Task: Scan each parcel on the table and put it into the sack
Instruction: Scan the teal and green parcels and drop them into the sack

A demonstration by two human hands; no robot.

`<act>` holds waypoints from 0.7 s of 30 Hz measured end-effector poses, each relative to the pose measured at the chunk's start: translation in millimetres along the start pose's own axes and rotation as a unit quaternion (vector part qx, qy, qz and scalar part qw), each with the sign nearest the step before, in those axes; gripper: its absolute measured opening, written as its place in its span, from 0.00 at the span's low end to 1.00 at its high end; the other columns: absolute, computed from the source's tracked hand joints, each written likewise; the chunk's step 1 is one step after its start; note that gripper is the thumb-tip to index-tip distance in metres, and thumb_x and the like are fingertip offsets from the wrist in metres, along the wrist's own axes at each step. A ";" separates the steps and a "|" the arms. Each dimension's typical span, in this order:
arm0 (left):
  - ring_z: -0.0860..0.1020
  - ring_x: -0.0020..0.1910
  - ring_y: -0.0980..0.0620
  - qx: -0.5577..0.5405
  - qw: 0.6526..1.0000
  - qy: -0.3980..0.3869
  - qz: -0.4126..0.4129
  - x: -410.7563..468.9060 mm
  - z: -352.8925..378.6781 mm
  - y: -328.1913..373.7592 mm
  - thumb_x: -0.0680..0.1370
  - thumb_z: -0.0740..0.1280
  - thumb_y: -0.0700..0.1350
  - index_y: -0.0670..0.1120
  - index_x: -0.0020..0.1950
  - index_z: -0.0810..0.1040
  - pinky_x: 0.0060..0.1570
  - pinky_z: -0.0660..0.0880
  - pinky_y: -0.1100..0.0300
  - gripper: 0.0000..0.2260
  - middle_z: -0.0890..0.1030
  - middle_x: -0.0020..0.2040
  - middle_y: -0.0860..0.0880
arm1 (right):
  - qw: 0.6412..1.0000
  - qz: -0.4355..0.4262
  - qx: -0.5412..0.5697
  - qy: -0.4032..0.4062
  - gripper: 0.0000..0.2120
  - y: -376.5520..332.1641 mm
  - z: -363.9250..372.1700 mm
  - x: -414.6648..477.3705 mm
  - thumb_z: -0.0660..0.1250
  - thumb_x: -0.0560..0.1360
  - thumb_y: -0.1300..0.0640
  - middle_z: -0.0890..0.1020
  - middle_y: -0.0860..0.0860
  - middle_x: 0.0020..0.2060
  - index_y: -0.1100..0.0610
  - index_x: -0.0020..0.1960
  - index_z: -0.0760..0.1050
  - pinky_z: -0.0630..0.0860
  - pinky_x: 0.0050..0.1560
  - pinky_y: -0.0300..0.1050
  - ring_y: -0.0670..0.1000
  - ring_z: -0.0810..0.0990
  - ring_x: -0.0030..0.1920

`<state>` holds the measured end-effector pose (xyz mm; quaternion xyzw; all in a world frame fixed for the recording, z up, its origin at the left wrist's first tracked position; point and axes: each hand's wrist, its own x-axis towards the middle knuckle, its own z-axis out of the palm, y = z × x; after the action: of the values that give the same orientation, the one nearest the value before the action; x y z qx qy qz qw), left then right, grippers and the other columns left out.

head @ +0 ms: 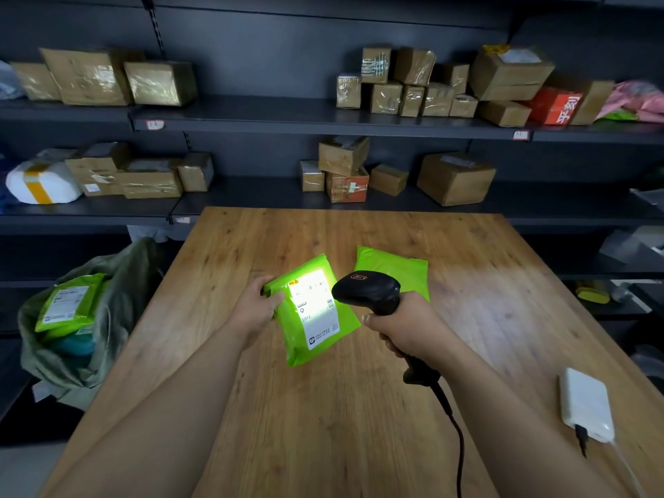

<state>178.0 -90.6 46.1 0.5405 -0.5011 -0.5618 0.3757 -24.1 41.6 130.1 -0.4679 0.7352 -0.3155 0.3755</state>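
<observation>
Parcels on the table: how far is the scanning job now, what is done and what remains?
Done: at least one bagged parcel lies in the sack left of the table. In hand: the left grip holds the lit parcel while the right grip aims the scanner, its light on the label. Left: bagging this one, then the plain green parcel lying on the table.

Label (312, 294) on held parcel (316, 339): upper half washed out by scanner (366, 289) glare, print unreadable. Left hand (257, 303): fingers hidden behind parcel. Second parcel (391, 262) partly covered by scanner head. Scanner cable (457, 436) runs off bottom edge. Shelf boxes (90, 77) blurred.
</observation>
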 end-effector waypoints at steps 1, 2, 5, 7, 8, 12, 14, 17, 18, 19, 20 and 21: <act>0.75 0.52 0.45 -0.002 1.000 -0.001 0.000 0.1 -0.3 -0.2 0.80 0.61 0.33 0.38 0.70 0.68 0.56 0.74 0.46 0.18 0.76 0.57 0.41 | 1.000 0.000 -0.001 0.000 0.09 -0.1 -0.3 -0.4 0.69 0.73 0.61 0.74 0.55 0.27 0.59 0.36 0.73 0.68 0.29 0.44 0.54 0.70 0.27; 0.75 0.51 0.45 -0.006 1.000 -0.002 -0.001 0.0 -0.5 -0.2 0.80 0.61 0.33 0.39 0.70 0.68 0.54 0.74 0.48 0.18 0.76 0.57 0.41 | 1.000 -0.001 0.000 0.001 0.09 -0.4 -0.6 -0.4 0.69 0.73 0.61 0.73 0.55 0.26 0.59 0.35 0.73 0.68 0.29 0.44 0.54 0.70 0.26; 0.75 0.51 0.46 -0.016 1.000 -0.010 -0.006 -1.5 -0.8 -0.5 0.80 0.61 0.35 0.41 0.71 0.66 0.46 0.75 0.54 0.19 0.75 0.57 0.43 | 1.000 -0.005 0.005 0.009 0.09 -2.2 -1.5 -0.7 0.69 0.73 0.61 0.73 0.55 0.26 0.60 0.35 0.73 0.68 0.28 0.44 0.54 0.70 0.26; 0.75 0.51 0.47 -0.025 1.000 -0.011 -0.008 -2.4 -0.3 -1.4 0.81 0.61 0.36 0.42 0.72 0.66 0.45 0.74 0.54 0.19 0.75 0.59 0.43 | 1.000 -0.007 0.009 0.013 0.10 -2.6 -1.3 -1.5 0.69 0.73 0.61 0.73 0.55 0.27 0.60 0.35 0.72 0.68 0.28 0.44 0.54 0.70 0.26; 0.75 0.51 0.47 -0.030 0.999 -0.011 -0.009 -2.8 0.1 -2.1 0.81 0.61 0.37 0.42 0.72 0.65 0.46 0.75 0.54 0.19 0.74 0.60 0.43 | 1.000 -0.007 0.010 0.013 0.10 -2.4 -1.0 -2.1 0.69 0.73 0.61 0.73 0.55 0.27 0.59 0.35 0.72 0.67 0.28 0.43 0.54 0.69 0.27; 0.75 0.54 0.45 -0.050 0.999 -0.006 -0.008 -4.4 2.1 -4.8 0.82 0.60 0.39 0.42 0.72 0.65 0.53 0.74 0.49 0.18 0.73 0.66 0.39 | 1.000 -0.003 0.016 0.007 0.09 -2.1 0.7 -6.0 0.69 0.74 0.61 0.72 0.57 0.29 0.60 0.37 0.72 0.67 0.30 0.45 0.55 0.69 0.28; 0.75 0.53 0.45 -0.057 0.998 0.000 -0.006 -4.9 3.5 -5.9 0.82 0.59 0.39 0.43 0.72 0.65 0.52 0.74 0.49 0.18 0.73 0.66 0.38 | 1.000 -0.005 0.023 0.008 0.09 -1.5 1.5 -8.6 0.69 0.74 0.61 0.71 0.58 0.29 0.61 0.37 0.71 0.66 0.31 0.45 0.55 0.69 0.29; 0.74 0.51 0.46 -0.070 0.998 0.007 -0.005 -5.1 5.9 -7.5 0.82 0.59 0.38 0.43 0.71 0.66 0.47 0.73 0.52 0.17 0.73 0.67 0.37 | 0.999 -0.013 0.029 0.012 0.09 -0.9 1.3 -12.5 0.68 0.73 0.62 0.71 0.57 0.29 0.60 0.37 0.70 0.66 0.29 0.44 0.54 0.68 0.27; 0.74 0.51 0.46 -0.074 0.997 0.009 -0.006 -5.0 6.9 -8.2 0.82 0.59 0.38 0.43 0.71 0.66 0.46 0.73 0.53 0.17 0.73 0.67 0.37 | 0.999 -0.015 0.026 0.013 0.09 -0.5 0.9 -13.6 0.68 0.73 0.61 0.71 0.57 0.28 0.60 0.37 0.70 0.66 0.29 0.44 0.54 0.67 0.26; 0.74 0.51 0.46 -0.080 0.997 0.012 -0.008 -5.1 7.8 -8.9 0.82 0.58 0.38 0.43 0.71 0.66 0.45 0.73 0.54 0.17 0.73 0.67 0.38 | 1.000 -0.019 0.021 0.014 0.10 -0.1 0.3 -14.5 0.69 0.73 0.61 0.71 0.57 0.28 0.60 0.37 0.70 0.66 0.29 0.44 0.54 0.68 0.27; 0.74 0.51 0.46 -0.086 0.996 0.014 -0.011 -5.1 8.9 -9.5 0.82 0.58 0.38 0.44 0.71 0.66 0.44 0.73 0.54 0.17 0.73 0.66 0.38 | 0.999 -0.022 0.016 0.017 0.10 0.7 -0.3 -15.4 0.69 0.73 0.61 0.71 0.57 0.28 0.60 0.36 0.70 0.66 0.30 0.45 0.54 0.68 0.27; 0.74 0.51 0.45 -0.091 0.996 0.017 -0.014 -5.0 9.9 -10.2 0.82 0.59 0.39 0.44 0.71 0.66 0.44 0.73 0.54 0.16 0.73 0.66 0.38 | 0.999 -0.025 0.013 0.020 0.10 1.7 -1.2 -16.3 0.69 0.73 0.60 0.71 0.57 0.28 0.60 0.36 0.70 0.66 0.31 0.46 0.54 0.68 0.27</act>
<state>170.2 -82.0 36.5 0.5201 -0.4337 -0.6014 0.4239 -21.3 57.4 133.5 -0.4750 0.7264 -0.3435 0.3588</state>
